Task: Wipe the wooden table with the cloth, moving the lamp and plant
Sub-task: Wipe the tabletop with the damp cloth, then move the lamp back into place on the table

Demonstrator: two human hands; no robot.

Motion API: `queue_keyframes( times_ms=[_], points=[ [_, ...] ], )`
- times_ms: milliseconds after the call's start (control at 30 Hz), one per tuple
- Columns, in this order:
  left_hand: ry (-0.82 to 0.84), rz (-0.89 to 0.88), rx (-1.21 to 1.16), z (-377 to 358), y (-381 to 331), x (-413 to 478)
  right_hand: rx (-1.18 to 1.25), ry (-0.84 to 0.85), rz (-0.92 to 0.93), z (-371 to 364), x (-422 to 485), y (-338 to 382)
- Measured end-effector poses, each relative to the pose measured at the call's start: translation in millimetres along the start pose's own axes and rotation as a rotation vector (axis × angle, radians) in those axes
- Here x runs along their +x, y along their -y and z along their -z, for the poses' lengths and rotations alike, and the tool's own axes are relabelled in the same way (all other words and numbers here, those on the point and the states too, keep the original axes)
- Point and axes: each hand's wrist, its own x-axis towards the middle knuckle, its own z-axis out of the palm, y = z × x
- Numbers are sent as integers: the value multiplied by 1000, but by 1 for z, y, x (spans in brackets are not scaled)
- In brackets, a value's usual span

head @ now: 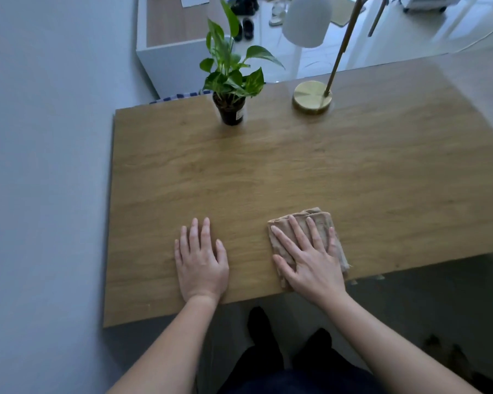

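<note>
Wiping looks barely begun: the right hand (310,257) presses flat, fingers spread, on the folded cloth (319,223) near the worktop's (268,172) near edge, left hand (201,257) flat and empty beside it, plant (230,89) and lamp (312,97) unmoved at the far edge.

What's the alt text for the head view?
A person's right hand presses a folded tan cloth flat near the wooden table's front edge; the left hand rests flat beside it. A potted plant and brass-based lamp stand at the far edge.
</note>
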Motion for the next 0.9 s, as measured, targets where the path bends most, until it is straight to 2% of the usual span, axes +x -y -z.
queue_keyframes(
  times_ms=[300,400,567,700,900],
  points=[
    [57,30,-79,12,-11,-2,48,96,11,22,1,1],
    [45,49,-134,19,-25,-3,105,70,9,34,-2,0],
    [32,-60,-316,25,-62,9,249,-68,-5,53,5,-19],
    [105,-83,-473,35,-102,32,448,-139,-65,76,30,-46],
    [111,-91,-629,49,-176,82,580,-216,-117,123,95,-97]
  ],
)
